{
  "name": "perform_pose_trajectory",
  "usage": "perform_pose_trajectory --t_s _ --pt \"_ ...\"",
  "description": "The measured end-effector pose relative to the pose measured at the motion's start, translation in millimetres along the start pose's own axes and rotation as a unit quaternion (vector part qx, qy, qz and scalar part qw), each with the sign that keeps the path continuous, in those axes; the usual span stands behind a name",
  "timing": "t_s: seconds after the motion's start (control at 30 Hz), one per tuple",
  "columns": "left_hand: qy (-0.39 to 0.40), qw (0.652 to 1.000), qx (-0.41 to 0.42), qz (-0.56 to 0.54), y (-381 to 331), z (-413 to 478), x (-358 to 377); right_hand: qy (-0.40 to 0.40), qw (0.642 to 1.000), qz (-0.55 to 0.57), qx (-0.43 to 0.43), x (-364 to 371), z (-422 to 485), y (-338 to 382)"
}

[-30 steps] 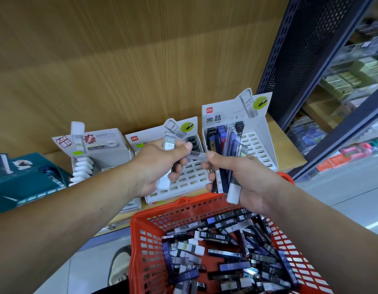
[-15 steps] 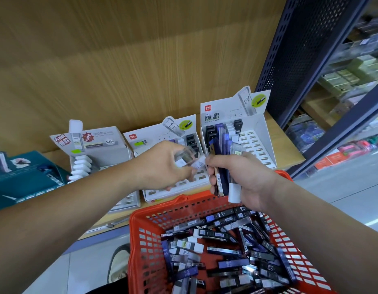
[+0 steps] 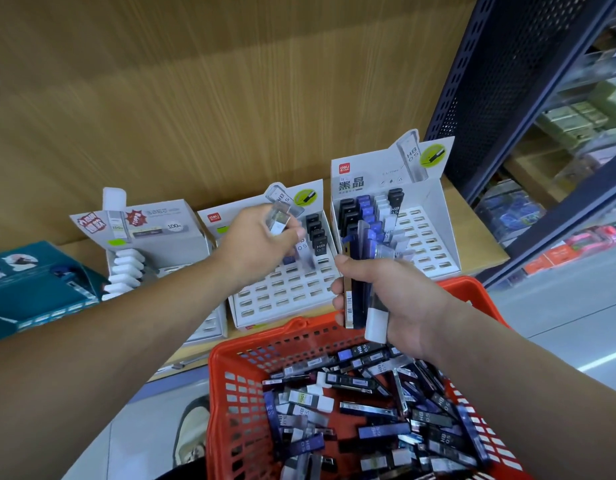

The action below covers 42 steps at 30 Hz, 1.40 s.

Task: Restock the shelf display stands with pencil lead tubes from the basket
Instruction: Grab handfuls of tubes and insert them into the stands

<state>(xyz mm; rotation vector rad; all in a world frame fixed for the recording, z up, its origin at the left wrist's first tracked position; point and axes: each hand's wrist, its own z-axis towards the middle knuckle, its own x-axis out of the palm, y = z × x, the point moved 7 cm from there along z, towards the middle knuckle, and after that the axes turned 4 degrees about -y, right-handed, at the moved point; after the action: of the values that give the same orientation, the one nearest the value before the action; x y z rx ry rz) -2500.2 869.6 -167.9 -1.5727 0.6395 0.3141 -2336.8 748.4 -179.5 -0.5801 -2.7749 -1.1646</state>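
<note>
The left hand [image 3: 261,244] is raised over the middle stand [image 3: 282,296], fingers curled round a single clear tube [image 3: 279,219] with a white band. The tube is blurred. Its long axis runs nearly upright, its upper end leaning slightly to the left and away from the person.

The right hand [image 3: 396,299] grips a bundle of tubes [image 3: 360,271] in a closed fist, just in front of the right stand [image 3: 434,213]. These tubes stand upright side by side, dark blue and clear. Their upper ends point up at the stand's filled rows, and one white cap hangs below the fist.

Under both forearms sits the red basket [image 3: 227,362], with loose tubes [image 3: 368,405] lying flat in it, pointing every way and crossing one another.

The middle stand's sloped grid of slots shows a short row of black-capped tubes at its upper right. The right stand holds rows of black, blue and white tubes along its left side. A grey left stand [image 3: 182,244] carries a column of white caps.

All three stands rest on a pale wooden shelf [image 3: 486,252] backed by a wood-grain back panel [image 3: 230,98]. A dark perforated upright [image 3: 500,71] rises at the right, with blurred stock beyond it. A teal box [image 3: 33,289] sits at the far left. Below, a shoe [image 3: 192,431] stands on the light floor [image 3: 559,323].
</note>
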Motion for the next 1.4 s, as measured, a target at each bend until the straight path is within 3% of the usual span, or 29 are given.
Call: perform_pose_trajectory --t_s 0.13,0.97,1.03,1.13,1.27,1.4 --pt "-0.011 0.995 0.064 0.079 2.4 2.0 2.3 0.004 1.0 0.013 0.005 -0.3 0.1 1.1" --pt "0.026 0.972 0.126 0.197 -1.0 -6.7 24.7 0.008 1.0 0.002 -0.025 -0.3 -6.8 12.1" --pt "0.014 0.984 0.088 0.155 -7.7 -7.9 15.9 0.011 0.999 -0.002 -0.034 -1.1 -9.5 14.3" --pt "0.028 0.996 -0.068 -0.048 -14.4 -17.3 0.5 0.013 0.999 -0.012 -0.048 -3.7 -16.6 17.6" --pt "0.149 0.906 -0.254 -0.303 -39.1 -49.7 -2.9 0.011 0.998 -0.014 -0.064 -3.4 -31.6 27.1" --pt "0.221 0.846 -0.277 -0.398 -69.8 -73.5 -11.4 0.029 0.997 -0.007 -0.066 1.2 -46.6 34.4"
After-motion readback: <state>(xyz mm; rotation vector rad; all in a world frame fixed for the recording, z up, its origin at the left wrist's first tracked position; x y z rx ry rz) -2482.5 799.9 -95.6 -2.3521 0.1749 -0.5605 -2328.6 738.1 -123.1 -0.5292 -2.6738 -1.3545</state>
